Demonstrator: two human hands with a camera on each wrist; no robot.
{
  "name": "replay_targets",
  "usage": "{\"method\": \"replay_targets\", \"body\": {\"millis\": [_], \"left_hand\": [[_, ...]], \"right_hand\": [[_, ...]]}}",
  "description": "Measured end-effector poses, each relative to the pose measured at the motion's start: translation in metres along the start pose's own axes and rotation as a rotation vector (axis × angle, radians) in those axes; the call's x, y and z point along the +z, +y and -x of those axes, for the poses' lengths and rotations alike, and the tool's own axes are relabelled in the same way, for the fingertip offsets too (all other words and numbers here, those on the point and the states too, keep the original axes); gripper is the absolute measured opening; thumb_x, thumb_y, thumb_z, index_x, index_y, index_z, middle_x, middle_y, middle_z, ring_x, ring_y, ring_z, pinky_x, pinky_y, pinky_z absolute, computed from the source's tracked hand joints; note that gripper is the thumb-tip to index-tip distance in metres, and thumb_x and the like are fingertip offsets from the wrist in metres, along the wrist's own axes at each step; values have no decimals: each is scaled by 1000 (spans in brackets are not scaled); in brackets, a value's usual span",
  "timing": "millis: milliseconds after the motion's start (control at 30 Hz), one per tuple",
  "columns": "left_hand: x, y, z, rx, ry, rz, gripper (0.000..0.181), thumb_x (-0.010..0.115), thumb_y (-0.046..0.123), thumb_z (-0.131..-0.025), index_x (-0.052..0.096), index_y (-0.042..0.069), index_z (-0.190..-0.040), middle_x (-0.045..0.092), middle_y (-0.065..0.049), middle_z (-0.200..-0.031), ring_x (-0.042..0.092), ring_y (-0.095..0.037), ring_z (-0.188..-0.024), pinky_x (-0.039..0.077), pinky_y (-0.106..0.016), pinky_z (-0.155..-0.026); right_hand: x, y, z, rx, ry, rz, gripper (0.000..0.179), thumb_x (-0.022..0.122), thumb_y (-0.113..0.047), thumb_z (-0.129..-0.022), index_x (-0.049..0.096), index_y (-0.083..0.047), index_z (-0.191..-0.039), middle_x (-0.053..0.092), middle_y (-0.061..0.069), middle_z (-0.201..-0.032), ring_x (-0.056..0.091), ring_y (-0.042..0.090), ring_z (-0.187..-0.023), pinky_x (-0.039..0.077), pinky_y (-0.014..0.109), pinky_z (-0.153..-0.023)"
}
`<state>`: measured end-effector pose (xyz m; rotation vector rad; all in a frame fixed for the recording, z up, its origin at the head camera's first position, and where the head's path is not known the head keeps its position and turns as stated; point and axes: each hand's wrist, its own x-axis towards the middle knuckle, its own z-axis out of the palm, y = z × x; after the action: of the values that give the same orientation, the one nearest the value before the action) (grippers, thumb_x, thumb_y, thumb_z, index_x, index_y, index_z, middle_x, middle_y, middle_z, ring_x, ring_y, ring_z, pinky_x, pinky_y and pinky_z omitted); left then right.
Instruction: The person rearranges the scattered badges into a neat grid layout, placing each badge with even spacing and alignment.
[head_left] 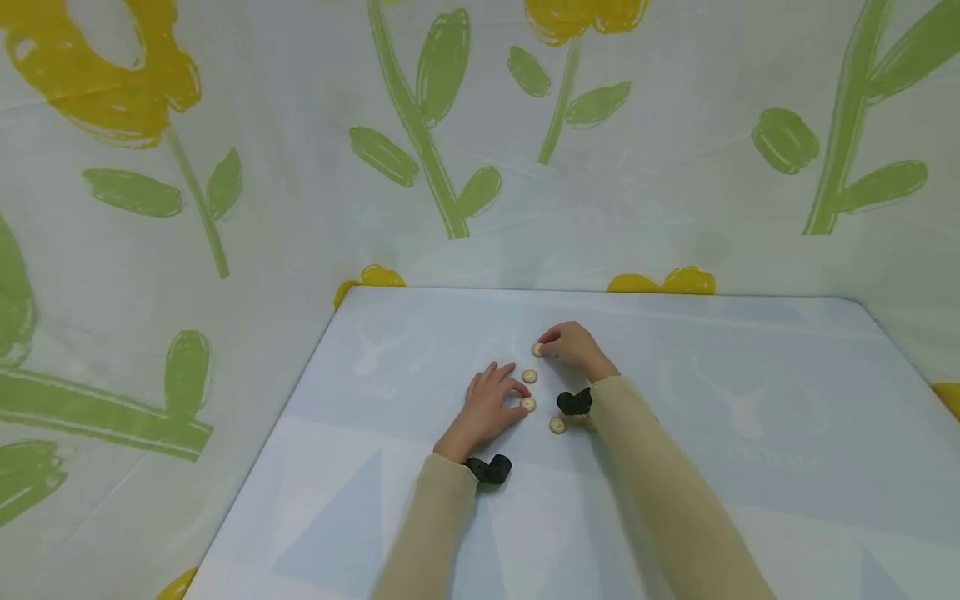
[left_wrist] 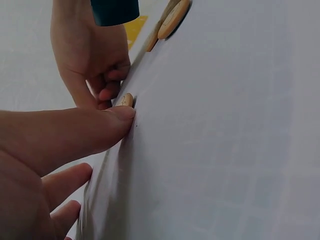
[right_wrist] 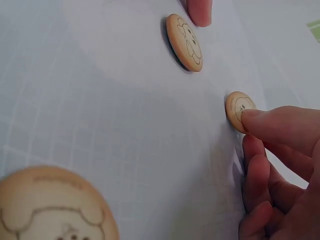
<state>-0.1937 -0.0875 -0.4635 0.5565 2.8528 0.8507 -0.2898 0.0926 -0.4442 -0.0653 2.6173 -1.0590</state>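
Note:
Several small round wooden discs with a drawn animal face lie on the table. My left hand [head_left: 489, 408] pinches one wooden disc [head_left: 528, 404] by its edge between thumb and index finger, other fingers spread; its thumb covers part of that disc [left_wrist: 128, 99] in the left wrist view. Farther off, my right hand [head_left: 576, 348] pinches another disc [right_wrist: 239, 110] at the tabletop, thumb on its face. Between the two hands lies a loose disc [head_left: 530, 376]. Nearer me is another disc [head_left: 557, 425], beside one partly hidden by the right wrist.
The pale table [head_left: 360, 375] has a printed geometric pattern. Its far edge meets a hanging cloth [head_left: 300, 167] with yellow flowers and green leaves, which also runs along the left side. A dark wrist camera [head_left: 491, 469] sits on the left wrist, another [head_left: 574, 402] on the right.

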Motion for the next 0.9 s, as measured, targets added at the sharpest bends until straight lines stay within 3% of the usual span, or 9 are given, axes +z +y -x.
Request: {"method": "replay_targets", "body": {"millis": [333,700,900], "left_hand": [[1,-1,-1,5,-1,0,17,63,29,-82,60,23,-98,30,-5,-143,10,-28,-134,6,-50,-104],[0,1,-4,6,10,-14,16,63,28,-82,61,23,-97,30,-4,-142,10,-27,-134,6,-50,-104],[2,-1,-2,-13,-9,-23,16,63,29,-82,61,23,-97,30,-3,-143,9,-27,-134,6,-50,-104]], "right_hand": [[3,-2,-5,-20,-14,40,22,63,-27,-82,66,-12,-98,60,5,-98,51,21,-85,42,33,-75],[0,-2,-7,-2,-21,10,27,64,-31,-81,64,-12,-99,59,6,-102,50,23,-91,40,38,-82],[1,2,-4,-56,-64,26,28,65,-25,-80,63,-12,-105,56,9,-104,48,23,-91,39,37,-81]]}}
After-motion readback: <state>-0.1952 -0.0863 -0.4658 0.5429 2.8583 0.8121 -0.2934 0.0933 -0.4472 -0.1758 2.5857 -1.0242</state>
